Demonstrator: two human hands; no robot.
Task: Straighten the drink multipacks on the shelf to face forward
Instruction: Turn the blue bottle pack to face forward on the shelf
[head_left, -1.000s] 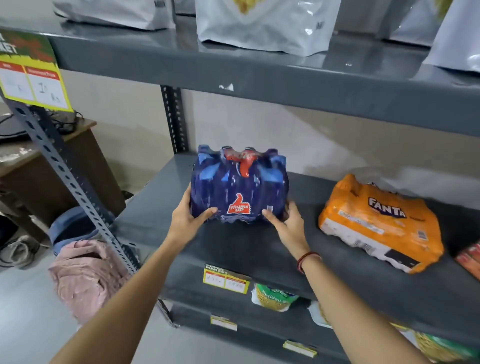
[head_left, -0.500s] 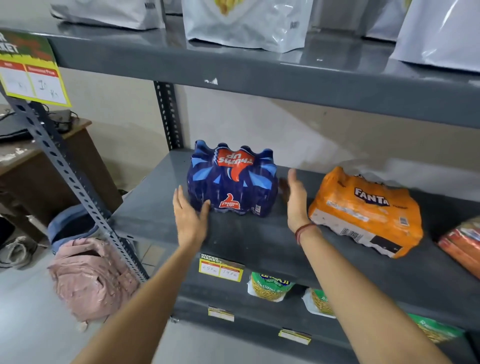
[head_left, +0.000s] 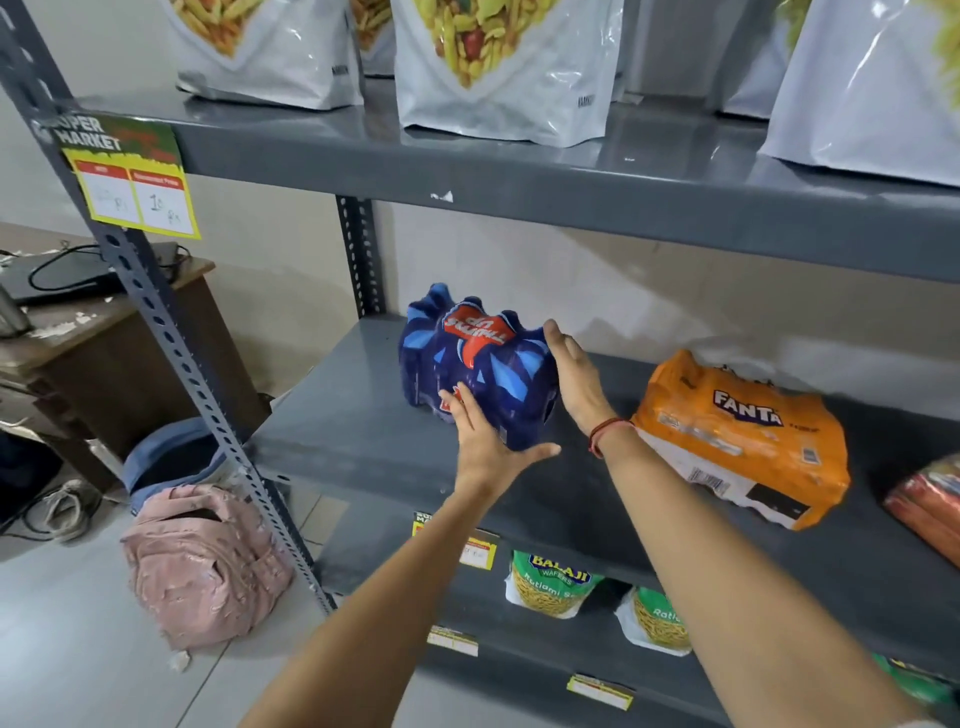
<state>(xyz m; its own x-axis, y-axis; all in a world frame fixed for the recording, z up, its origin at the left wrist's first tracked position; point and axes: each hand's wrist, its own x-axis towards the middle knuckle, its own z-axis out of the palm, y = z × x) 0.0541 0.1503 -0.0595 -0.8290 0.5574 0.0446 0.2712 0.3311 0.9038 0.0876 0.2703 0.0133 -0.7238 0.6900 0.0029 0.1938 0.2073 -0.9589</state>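
A blue Thums Up multipack (head_left: 483, 364) stands on the grey middle shelf (head_left: 353, 431), turned at an angle with one corner toward me. My left hand (head_left: 485, 447) lies flat on its lower front face, thumb spread under the near corner. My right hand (head_left: 574, 374) presses flat against its right side, so the pack sits between both palms. An orange Fanta multipack (head_left: 743, 436) lies skewed on the same shelf to the right, untouched. A red pack (head_left: 930, 499) shows partly at the right edge.
White snack bags (head_left: 498, 67) stand on the shelf above. A perforated steel upright (head_left: 171, 332) runs down the left front. Balaji snack packets (head_left: 550, 582) sit on the shelf below. A pink backpack (head_left: 202, 561) lies on the floor beside a wooden desk (head_left: 104, 332).
Both hands were off the blue pack half a second ago and have closed in onto it. The pack has turned from facing me to an angle.
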